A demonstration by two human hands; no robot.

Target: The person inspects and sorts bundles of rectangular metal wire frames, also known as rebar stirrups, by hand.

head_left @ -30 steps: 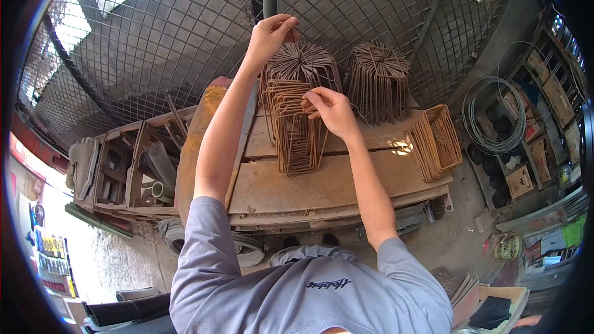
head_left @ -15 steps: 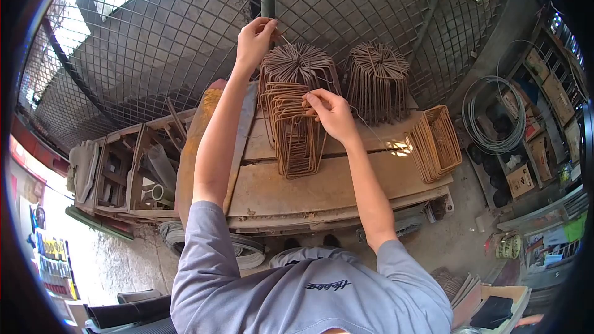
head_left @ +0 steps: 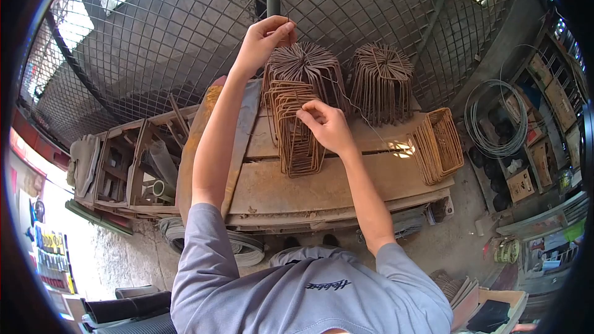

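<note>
My left hand (head_left: pixel 265 43) is raised at the upper left of a bundle of rusty bent-rod frames (head_left: pixel 303 65), its thumb and fingers pinched on a thin wire that barely shows. My right hand (head_left: pixel 324 125) is closed in a pinch over a second stack of rusty rectangular frames (head_left: pixel 300 148); what lies between its fingertips is too small to make out. A thin wire (head_left: pixel 366 120) runs from the first bundle down to the right across the wooden table (head_left: pixel 291 188).
Another fanned bundle (head_left: pixel 382 80) stands at the back right, and rusty rectangular frames (head_left: pixel 436 147) lean at the table's right end. Behind is a wire mesh fence (head_left: pixel 185 37). Coiled wire (head_left: pixel 496 117) hangs right; wooden shelving (head_left: pixel 127 167) stands left.
My left hand has moved right and slightly down, towards the fanned bundle. My right hand has shifted slightly left and down.
</note>
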